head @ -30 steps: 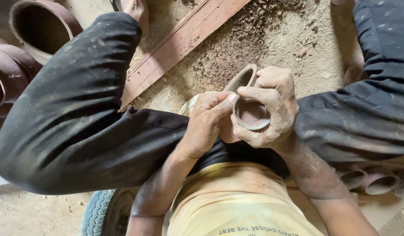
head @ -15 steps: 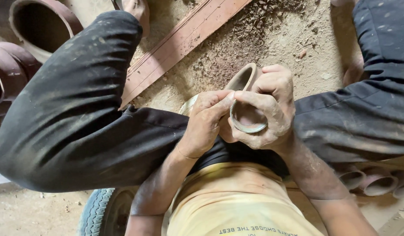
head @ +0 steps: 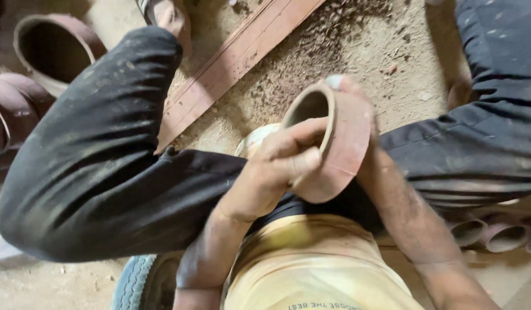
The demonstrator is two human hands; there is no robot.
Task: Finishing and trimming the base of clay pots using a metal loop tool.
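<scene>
Fingers (head: 294,155) of both hands are clamped on the clay cup (head: 334,143) at frame centre; its soft rim could be dented by squeezing.

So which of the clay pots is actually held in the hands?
The reddish-brown clay pot at centre, gripped by both hands; the large round clay pot at top left sits alone on the ground.

No packages, labels, signs or screens are to be seen here. The nearest thing to any of these is a short line of dark printed lettering on the person's yellow shirt (head: 311,270), down at the bottom edge of the view and upside down from where the camera sits. It runs as one thin, straight band across the pale yellow cloth, partly cut off by the frame's edge.
</scene>
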